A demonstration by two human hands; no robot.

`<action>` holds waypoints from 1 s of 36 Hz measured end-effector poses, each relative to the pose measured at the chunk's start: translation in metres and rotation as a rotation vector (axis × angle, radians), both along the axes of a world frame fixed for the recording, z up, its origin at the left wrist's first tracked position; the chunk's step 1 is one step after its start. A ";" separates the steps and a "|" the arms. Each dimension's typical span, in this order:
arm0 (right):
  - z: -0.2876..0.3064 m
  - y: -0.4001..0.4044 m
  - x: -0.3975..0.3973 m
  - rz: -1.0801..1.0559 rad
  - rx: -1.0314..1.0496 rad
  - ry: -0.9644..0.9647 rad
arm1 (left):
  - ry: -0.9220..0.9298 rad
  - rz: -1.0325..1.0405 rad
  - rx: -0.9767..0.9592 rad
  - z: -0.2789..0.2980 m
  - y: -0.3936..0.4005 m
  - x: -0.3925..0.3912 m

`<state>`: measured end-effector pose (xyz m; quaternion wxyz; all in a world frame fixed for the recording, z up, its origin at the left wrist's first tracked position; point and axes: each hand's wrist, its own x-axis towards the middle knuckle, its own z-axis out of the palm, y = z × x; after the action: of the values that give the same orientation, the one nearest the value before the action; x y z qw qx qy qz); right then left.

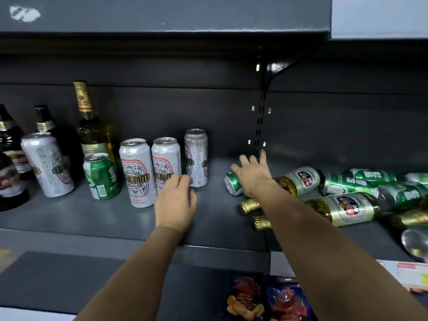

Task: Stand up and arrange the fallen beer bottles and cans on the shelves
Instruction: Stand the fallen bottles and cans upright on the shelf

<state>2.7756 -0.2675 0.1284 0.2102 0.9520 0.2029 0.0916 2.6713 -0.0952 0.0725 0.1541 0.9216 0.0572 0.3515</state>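
Fallen green can (pixel 232 183) lay on its side mid-shelf, glossy metal cyl. w/ white lettering, silver rim facing left, touching the pile of toppled gold-foil-necked bottles (pixel 333 206) to its right. Right hand (pixel 253 176) rested over the can, fingers spread & straight. Left hand (pixel 177 200) hovered near upright white cans (pixel 136 172), fingers loosely curled, holding nothing. Shelf (pixel 115 218) was matte dark-grey metal.

Non-drink stuff here is pretty sparse. Two snack bags sit below the front edge of the shelf, an orange-and-blue one (pixel 245 297) touching a darker red-and-blue one (pixel 288 300) on its right. A black bracket (pixel 274 70) holds up the board above, hooked into a slotted upright (pixel 259 121) on the back panel. Price tags (pixel 410 273) run along the front edge at far right.
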 end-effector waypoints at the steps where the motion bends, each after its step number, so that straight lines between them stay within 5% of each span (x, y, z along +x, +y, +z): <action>1: 0.003 0.002 -0.001 -0.007 -0.036 -0.012 | 0.036 -0.023 0.002 0.000 -0.006 0.003; 9: 0.022 0.025 -0.005 0.089 -0.444 -0.155 | 0.242 -0.198 -0.227 -0.004 -0.040 0.046; 17: 0.010 0.030 0.006 0.339 -0.238 -0.109 | 0.318 -0.324 -0.741 -0.001 -0.057 0.082; 24: 0.011 0.013 0.001 0.296 0.082 -0.088 | 0.272 -0.275 -0.701 -0.009 -0.065 0.097; 29: 0.021 -0.018 -0.004 -0.008 0.307 -0.271 | 0.257 -0.252 -0.746 -0.014 -0.064 0.098; 36: 0.007 -0.078 -0.007 -0.341 0.102 0.127 | -0.082 -0.114 -0.440 0.004 -0.082 0.071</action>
<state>2.7690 -0.3457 0.1350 0.1609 0.9859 0.0467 0.0044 2.7427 -0.1768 0.0762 0.3730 0.8525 0.0741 0.3586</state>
